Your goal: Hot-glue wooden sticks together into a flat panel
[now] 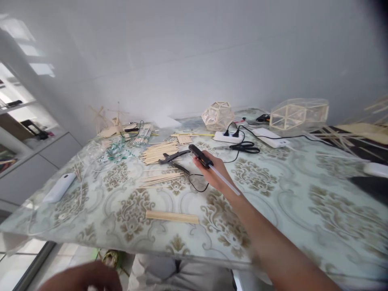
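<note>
My right hand reaches out over the patterned table and is closed around a black glue gun, whose clear glue stick sticks out back over my wrist. Its black cord loops on the table beside the hand. Just left of the gun lie black pliers and piles of thin wooden sticks. My left hand is low at the bottom left, below the table edge, blurred; its fingers do not show clearly.
A flat bundle of sticks lies near the front edge. Farther back are black scissors, a white power strip, two stick-frame polyhedra, a small stick model and a white device at left.
</note>
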A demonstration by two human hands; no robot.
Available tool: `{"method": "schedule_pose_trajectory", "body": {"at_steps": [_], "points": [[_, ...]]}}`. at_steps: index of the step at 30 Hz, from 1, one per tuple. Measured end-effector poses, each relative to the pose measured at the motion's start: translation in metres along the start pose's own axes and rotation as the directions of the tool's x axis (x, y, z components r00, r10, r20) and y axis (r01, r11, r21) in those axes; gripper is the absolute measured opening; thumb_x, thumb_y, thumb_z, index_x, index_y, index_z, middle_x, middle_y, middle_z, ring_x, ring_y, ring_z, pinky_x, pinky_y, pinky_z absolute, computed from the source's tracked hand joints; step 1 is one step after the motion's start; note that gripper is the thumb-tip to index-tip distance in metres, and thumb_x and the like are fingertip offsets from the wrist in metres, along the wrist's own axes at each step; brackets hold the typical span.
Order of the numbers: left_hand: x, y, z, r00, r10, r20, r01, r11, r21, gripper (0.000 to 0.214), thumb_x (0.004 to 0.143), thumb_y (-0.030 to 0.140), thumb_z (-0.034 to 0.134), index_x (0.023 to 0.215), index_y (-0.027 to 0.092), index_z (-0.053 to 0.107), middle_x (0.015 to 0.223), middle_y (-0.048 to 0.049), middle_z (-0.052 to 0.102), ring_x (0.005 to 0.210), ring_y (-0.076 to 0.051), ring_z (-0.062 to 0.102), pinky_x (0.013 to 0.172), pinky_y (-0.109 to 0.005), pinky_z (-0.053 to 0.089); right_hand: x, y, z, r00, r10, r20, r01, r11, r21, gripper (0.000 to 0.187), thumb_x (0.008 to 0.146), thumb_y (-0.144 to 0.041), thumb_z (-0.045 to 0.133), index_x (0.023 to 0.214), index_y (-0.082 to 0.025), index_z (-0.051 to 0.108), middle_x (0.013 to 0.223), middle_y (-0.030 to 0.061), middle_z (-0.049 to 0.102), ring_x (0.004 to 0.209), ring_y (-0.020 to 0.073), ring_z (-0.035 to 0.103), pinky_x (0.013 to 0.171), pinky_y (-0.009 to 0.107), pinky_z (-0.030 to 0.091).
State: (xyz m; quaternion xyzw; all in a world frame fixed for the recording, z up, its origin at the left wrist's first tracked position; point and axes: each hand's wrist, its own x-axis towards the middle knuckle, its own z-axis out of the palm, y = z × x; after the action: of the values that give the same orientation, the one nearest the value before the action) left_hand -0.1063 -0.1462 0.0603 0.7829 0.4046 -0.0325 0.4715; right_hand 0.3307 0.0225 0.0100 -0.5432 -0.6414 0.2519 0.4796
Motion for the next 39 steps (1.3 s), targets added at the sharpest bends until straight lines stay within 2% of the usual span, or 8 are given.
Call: {"method": "schedule_pose_trajectory", "body": {"at_steps": [4,7,11,14,17,24,29,39], "points": [[0.048,-0.01,-0.068,0.951,0.032,-0.306,0.003,0.993,0.115,0.032,0.117,0.047,0.055,0.121,0.021,0.074,0.117,-0.0072,0.076,0.106,-0.022,0.073,0.1,-0.039,0.063,-0.005,0.001,0.007,0.999,0.003,0.049,-0.001,0.999,-0.035,0.039,0.108,-0.039,0.076,0.142,-0.02,0.07,0.144,0.0114,0.072,0.12,0.0307,0.075,0.1,0.052,0.066],[0.104,-0.018,-0.099,0.886,0.075,-0.457,0.027,0.977,0.213,0.032,0.113,0.044,0.064,0.129,0.017,0.069,0.115,-0.0069,0.074,0.1,-0.022,0.073,0.092,-0.043,0.066,-0.007,0.003,0.011,0.997,0.013,0.081,-0.007,0.997,-0.071,0.04,0.108,-0.039,0.076,0.142,-0.02,0.07,0.144,0.0114,0.072,0.12,0.0309,0.075,0.1,0.052,0.066],[0.163,-0.025,-0.108,0.916,0.146,-0.373,-0.027,0.952,0.306,0.035,0.108,0.042,0.073,0.134,0.018,0.07,0.131,-0.0101,0.074,0.109,-0.024,0.075,0.094,-0.045,0.068,-0.009,0.004,0.012,0.995,0.005,0.1,0.005,0.995,-0.104,0.037,0.109,-0.039,0.075,0.14,-0.02,0.071,0.141,0.0109,0.073,0.117,0.0291,0.076,0.097,0.05,0.067],[0.192,-0.027,-0.107,0.95,0.192,-0.248,-0.091,0.925,0.368,0.035,0.109,0.041,0.073,0.135,0.018,0.07,0.133,-0.0105,0.074,0.111,-0.025,0.075,0.095,-0.046,0.068,-0.011,-0.001,0.01,0.996,-0.032,0.088,0.042,0.993,-0.111,0.017,0.106,-0.035,0.069,0.1,-0.02,0.072,0.09,0.0021,0.075,0.081,0.0217,0.071,0.077,0.036,0.059],[0.212,-0.03,-0.104,0.955,0.237,-0.181,-0.143,0.897,0.418,0.034,0.109,0.041,0.073,0.134,0.018,0.07,0.134,-0.0106,0.073,0.113,-0.025,0.075,0.097,-0.047,0.067,-0.012,-0.009,0.01,0.994,-0.062,0.089,0.071,0.992,-0.1,0.013,0.098,-0.032,0.068,0.089,-0.023,0.064,0.078,-0.0005,0.069,0.072,0.0204,0.063,0.069,0.032,0.049],[0.215,-0.03,-0.096,0.943,0.28,-0.178,-0.192,0.899,0.394,0.029,0.108,0.043,0.072,0.12,0.016,0.072,0.113,-0.0062,0.076,0.094,-0.02,0.074,0.085,-0.039,0.067,-0.018,-0.02,0.011,0.996,-0.026,0.089,0.034,0.995,-0.092,0.01,0.092,-0.03,0.069,0.088,-0.025,0.062,0.073,-0.0023,0.063,0.067,0.0192,0.055,0.064,0.031,0.041],[0.195,-0.014,-0.105,0.897,0.294,-0.329,-0.238,0.951,0.2,0.014,0.096,0.03,0.074,0.087,0.019,0.074,0.063,0.0066,0.056,0.055,-0.007,0.048,0.052,-0.018,0.04,-0.026,-0.028,0.014,0.996,0.03,0.087,-0.023,0.997,-0.079,0.018,0.102,-0.037,0.067,0.088,-0.026,0.062,0.072,-0.0024,0.064,0.064,0.018,0.054,0.064,0.031,0.043],[0.192,-0.009,-0.105,0.694,0.364,-0.621,-0.575,0.799,-0.174,0.037,0.105,0.038,0.077,0.141,0.029,0.07,0.087,0.0,0.076,0.057,-0.009,0.064,0.051,-0.019,0.056,-0.027,-0.022,0.019,0.993,0.101,0.065,-0.097,0.993,-0.073,0.027,0.103,-0.052,0.07,0.096,-0.026,0.071,0.066,-0.0005,0.067,0.058,0.021,0.06,0.056,0.032,0.047]]}}
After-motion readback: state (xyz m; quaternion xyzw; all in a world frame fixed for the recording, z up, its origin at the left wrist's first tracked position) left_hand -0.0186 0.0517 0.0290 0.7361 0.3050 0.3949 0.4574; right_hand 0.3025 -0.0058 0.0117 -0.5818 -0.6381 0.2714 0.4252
